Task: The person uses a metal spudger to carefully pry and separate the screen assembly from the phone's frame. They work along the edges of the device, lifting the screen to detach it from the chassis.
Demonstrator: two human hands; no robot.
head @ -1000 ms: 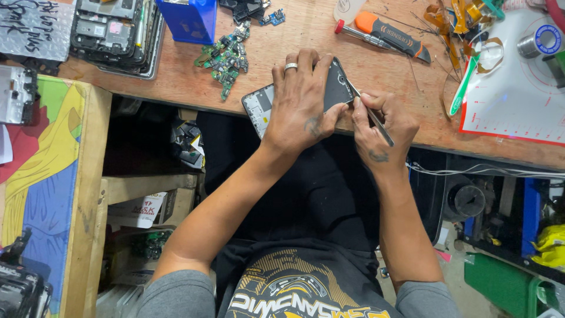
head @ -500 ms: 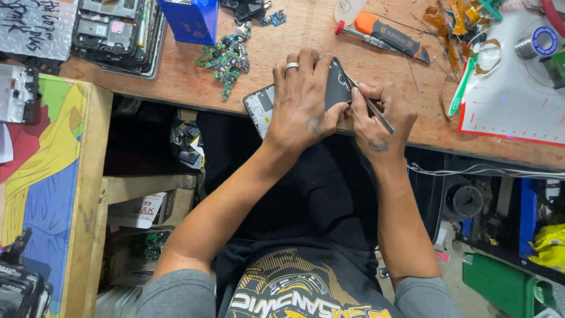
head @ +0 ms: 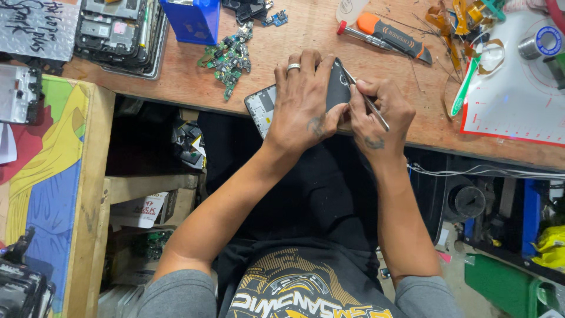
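While a stack of stripped grey phone frames (head: 115, 29) and a scatter of small green circuit boards (head: 226, 59) lie at the left of the wooden counter (head: 176, 82), the left hand (head: 303, 103) presses flat over the opened dark phone (head: 297, 100) at the counter's near edge — fingers spread, pinning it. Just right, the right hand (head: 376, 112) pinches thin metal tweezers (head: 366, 99) at the phone's edge. Work best done with light, shallow strokes — body pinned throughout. Farther right lies an orange-handled screwdriver (head: 385, 32).
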